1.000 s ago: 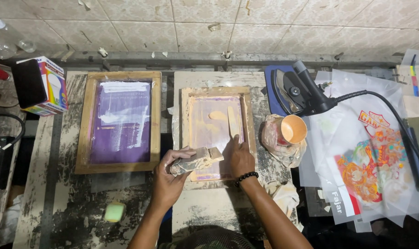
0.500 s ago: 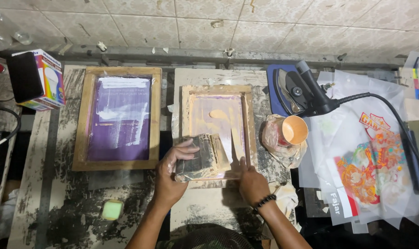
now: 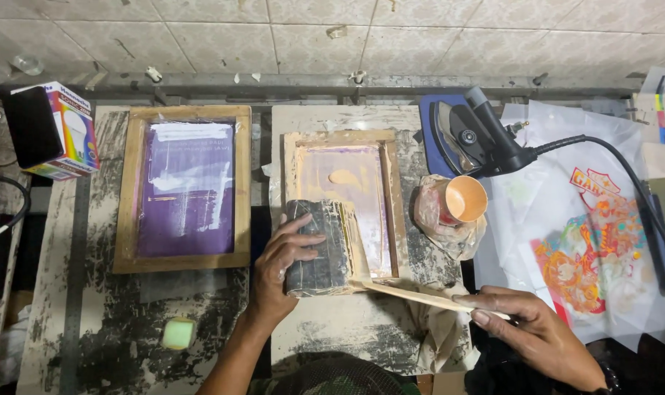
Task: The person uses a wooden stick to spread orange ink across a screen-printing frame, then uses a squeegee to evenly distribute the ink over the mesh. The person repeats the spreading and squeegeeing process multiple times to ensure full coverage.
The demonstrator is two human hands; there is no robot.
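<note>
The left hand [image 3: 288, 267] is pressing the ink-caked squeegee [image 3: 318, 247] on the small wooden screen frame [image 3: 345, 199], fingers wrapped firmly; the right hand [image 3: 541, 336] is pinching a flat wooden stick [image 3: 420, 296]; keeping the block square should be helping.

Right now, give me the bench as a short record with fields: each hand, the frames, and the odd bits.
left hand: grips a dark ink-crusted squeegee block on the smaller wooden screen frame
right hand: holds a thin pale wooden stick, tip at that frame's lower edge
larger wooden frame with purple mesh: lies to the left, untouched
orange-lined cup: right of the small frame
green sponge: on the stained tabletop
</note>
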